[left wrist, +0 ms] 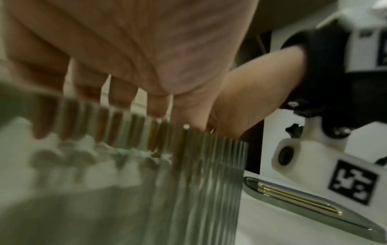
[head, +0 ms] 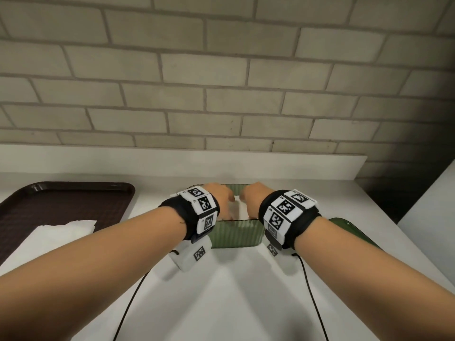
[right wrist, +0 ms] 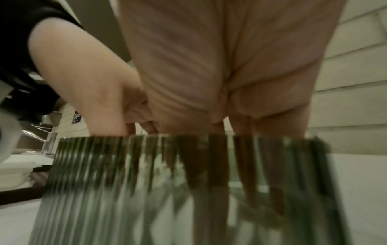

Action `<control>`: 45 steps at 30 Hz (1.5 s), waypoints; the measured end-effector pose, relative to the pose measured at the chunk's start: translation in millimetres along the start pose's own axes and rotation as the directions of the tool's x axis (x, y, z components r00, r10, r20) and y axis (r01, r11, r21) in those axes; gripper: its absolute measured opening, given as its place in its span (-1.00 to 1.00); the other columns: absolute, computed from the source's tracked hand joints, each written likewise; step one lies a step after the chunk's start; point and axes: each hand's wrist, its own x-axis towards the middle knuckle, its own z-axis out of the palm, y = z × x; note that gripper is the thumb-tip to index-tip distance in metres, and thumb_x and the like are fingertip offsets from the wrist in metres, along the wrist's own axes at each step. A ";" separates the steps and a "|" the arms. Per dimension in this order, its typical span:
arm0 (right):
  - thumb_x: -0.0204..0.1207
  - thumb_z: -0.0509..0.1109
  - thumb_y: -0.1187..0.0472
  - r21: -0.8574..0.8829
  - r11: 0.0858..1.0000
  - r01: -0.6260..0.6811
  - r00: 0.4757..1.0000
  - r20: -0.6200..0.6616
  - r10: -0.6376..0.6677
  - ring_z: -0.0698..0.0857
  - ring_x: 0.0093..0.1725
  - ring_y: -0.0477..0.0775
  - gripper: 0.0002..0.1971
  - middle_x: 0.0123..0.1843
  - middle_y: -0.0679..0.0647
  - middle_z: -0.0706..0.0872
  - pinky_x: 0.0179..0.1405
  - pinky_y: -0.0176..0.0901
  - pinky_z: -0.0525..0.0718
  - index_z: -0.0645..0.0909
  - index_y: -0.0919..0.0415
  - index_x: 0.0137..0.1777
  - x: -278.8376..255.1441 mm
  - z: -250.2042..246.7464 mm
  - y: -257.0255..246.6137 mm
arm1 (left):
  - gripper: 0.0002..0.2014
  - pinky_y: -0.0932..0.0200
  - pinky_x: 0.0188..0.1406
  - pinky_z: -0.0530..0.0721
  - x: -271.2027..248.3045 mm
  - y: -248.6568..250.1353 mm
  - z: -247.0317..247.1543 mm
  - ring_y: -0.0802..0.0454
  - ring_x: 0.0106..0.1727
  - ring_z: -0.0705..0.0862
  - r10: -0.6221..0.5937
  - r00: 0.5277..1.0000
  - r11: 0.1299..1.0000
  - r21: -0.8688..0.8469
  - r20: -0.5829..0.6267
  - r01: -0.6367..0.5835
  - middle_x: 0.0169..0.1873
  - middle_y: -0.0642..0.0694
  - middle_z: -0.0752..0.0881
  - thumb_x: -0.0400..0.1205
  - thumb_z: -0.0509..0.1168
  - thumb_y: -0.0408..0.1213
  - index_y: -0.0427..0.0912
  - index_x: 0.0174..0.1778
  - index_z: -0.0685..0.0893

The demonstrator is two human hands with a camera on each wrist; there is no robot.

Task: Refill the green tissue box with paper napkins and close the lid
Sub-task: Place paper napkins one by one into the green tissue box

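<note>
The green ribbed tissue box [head: 236, 233] stands open-topped on the white counter, its translucent wall close up in both wrist views [left wrist: 199, 190] [right wrist: 94, 190]. White napkins [head: 238, 208] lie inside it. My left hand [head: 222, 200] and right hand [head: 250, 200] both reach down into the box from above, side by side. In the wrist views their fingers [left wrist: 123, 92] [right wrist: 240, 126] point straight down behind the wall onto the napkins; the fingertips are hidden. The green lid [head: 352, 226] [left wrist: 303, 203] lies flat on the counter right of the box.
A brown tray [head: 49, 205] sits at the left with a stack of white napkins [head: 61, 232] on its near corner. A raised white ledge and a brick wall close the back. The counter ends at the right. Black cables trail from both wrists.
</note>
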 end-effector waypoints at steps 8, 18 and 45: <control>0.56 0.37 0.20 0.001 0.997 0.083 0.996 0.026 -0.083 0.63 0.29 0.15 -0.61 0.32 0.12 0.65 0.31 -0.04 0.60 0.57 0.19 0.38 8.3 2.9 2.3 | -0.69 0.19 -0.08 0.52 17.5 6.4 -0.6 -0.03 -0.09 0.52 -0.061 0.987 0.995 0.093 0.146 0.047 0.13 -0.09 0.69 0.54 0.33 -0.11 -0.09 0.17 0.68; 0.54 0.29 0.38 -0.005 0.996 0.092 0.995 0.042 -0.092 0.65 0.24 0.16 -0.68 0.29 0.19 0.67 0.12 -0.14 0.62 0.59 0.32 0.30 12.1 6.1 -0.5 | -0.61 0.15 0.21 0.53 18.2 -2.9 3.8 -0.11 0.36 0.57 -0.074 0.984 0.988 0.147 0.163 0.050 0.39 -0.14 0.56 0.72 0.10 -0.26 -0.05 0.50 0.46; 0.58 0.22 0.40 0.609 0.737 0.293 0.842 -0.530 0.103 0.68 -0.13 -0.12 -0.71 -0.12 -0.11 0.75 -0.20 -0.57 0.49 0.69 0.01 -0.09 -97.8 38.9 31.6 | -0.84 0.32 -0.09 0.58 -91.0 -52.7 1.9 0.24 -0.26 0.62 -0.198 0.922 0.797 -0.602 -0.333 -0.047 -0.13 0.11 0.75 0.54 0.31 -0.32 0.06 -0.06 0.65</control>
